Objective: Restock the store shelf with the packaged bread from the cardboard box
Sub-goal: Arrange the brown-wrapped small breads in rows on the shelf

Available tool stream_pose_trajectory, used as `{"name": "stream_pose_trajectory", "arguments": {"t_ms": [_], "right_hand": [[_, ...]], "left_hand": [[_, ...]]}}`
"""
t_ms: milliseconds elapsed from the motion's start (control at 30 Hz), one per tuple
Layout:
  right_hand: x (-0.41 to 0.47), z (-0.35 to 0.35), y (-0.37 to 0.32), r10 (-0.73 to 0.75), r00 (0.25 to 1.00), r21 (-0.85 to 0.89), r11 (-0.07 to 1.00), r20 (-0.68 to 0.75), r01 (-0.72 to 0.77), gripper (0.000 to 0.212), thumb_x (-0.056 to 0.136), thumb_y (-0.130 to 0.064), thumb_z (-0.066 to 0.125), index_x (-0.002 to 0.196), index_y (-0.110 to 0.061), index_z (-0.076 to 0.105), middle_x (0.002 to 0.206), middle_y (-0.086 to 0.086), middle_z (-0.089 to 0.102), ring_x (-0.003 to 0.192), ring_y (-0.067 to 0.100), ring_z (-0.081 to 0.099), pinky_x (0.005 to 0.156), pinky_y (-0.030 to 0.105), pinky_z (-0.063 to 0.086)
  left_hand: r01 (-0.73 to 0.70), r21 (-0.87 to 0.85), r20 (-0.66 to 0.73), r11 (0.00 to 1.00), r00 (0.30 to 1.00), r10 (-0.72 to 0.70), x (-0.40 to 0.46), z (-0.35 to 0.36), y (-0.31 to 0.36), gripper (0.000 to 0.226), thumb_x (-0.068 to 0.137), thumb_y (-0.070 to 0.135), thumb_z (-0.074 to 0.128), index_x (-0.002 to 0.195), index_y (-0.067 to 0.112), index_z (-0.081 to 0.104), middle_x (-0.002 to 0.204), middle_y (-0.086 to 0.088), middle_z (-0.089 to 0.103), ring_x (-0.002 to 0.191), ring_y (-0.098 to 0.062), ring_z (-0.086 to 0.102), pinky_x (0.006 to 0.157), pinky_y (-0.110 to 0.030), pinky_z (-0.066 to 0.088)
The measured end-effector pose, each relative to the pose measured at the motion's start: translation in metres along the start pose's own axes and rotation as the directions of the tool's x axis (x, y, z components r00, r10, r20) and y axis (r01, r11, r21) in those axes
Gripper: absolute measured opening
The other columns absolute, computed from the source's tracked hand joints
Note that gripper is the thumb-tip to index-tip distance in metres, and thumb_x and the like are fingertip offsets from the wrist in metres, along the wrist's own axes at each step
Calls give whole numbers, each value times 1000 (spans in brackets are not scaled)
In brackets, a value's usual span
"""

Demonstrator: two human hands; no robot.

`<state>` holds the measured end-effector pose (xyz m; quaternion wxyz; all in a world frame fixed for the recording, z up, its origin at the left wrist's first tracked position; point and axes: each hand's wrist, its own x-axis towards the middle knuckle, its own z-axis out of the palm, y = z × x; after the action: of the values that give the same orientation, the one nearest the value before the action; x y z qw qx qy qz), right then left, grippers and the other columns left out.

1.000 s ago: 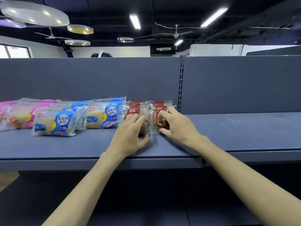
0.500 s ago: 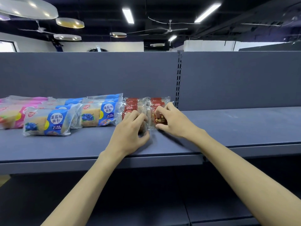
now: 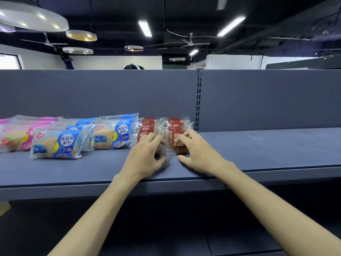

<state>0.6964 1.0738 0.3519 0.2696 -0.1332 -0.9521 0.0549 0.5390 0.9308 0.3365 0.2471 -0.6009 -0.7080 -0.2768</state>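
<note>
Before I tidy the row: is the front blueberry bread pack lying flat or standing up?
Lying flat. The front blueberry bread pack rests lengthwise on the shelf, label facing forward, ahead of the other blue packs.
</note>
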Motion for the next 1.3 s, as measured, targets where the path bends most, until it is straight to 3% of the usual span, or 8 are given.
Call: {"name": "stream_pose_trajectory", "arguments": {"t_ms": [267,433,533,667,800,900,1033,1300], "right_hand": [[-19,-15,-10,14,997,4,1000,82,-15,35,88,-36,66,119,-25,55,120,-6,43,111,14,47,95,36,48],[-18,-25,-22,-2,992,-12,1000,124,4,44,88,-38,65,127,-28,48,123,-5,47,112,15,49,96,34,47],[-7,-26,-42,-49,993,-18,999,105,51,44,87,-35,66,126,-27,49,117,-2,48,100,17,51,91,36,48],[9,-17,-77,-116,988,10,993,104,115,41,86,-25,64,124,-21,50,116,0,49,96,17,50,88,37,48],[29,-2,-115,-173,976,29,985,131,171,46,86,-28,64,129,-24,48,114,-2,47,95,15,48,86,37,48],[45,10,-150,-233,963,62,972,137,226,53,87,-31,66,136,-26,44,117,-4,47,103,17,51,86,37,47],[66,32,-205,-300,943,118,951,143,285,54,86,-32,68,135,-23,46,127,0,49,114,21,51,94,39,47],[87,78,-318,-456,884,229,876,101,425,50,86,-32,68,131,-26,46,127,-1,51,110,19,54,92,40,50]], "left_hand": [[7,27,-9,1000,1000,-7,-5,-7,7,27,78,27,70,100,20,55,99,7,52,90,-17,49,67,-32,48],[-12,34,7,999,1000,11,-26,-26,9,29,78,30,67,104,20,56,101,7,54,93,-17,50,75,-30,47],[-4,58,23,998,1000,2,-34,-49,0,38,80,30,66,116,20,58,112,5,58,102,-18,53,84,-33,49],[47,81,26,996,998,-49,-49,-81,-16,44,82,27,68,124,21,56,125,7,53,114,-16,51,84,-38,53],[100,171,45,980,993,-109,-75,-115,-37,45,84,33,66,126,27,53,135,12,46,120,-13,48,90,-43,51],[153,219,36,964,986,-164,-102,-144,-54,46,84,32,65,128,28,53,131,12,48,116,-13,49,86,-34,50],[181,328,40,927,978,-205,-141,-187,-78,47,85,32,64,129,25,52,135,9,49,122,-15,48,88,-33,50],[276,471,4,838,949,-314,-226,-264,-115,46,86,33,65,130,24,53,131,9,54,119,-15,52,88,-35,51]]}}
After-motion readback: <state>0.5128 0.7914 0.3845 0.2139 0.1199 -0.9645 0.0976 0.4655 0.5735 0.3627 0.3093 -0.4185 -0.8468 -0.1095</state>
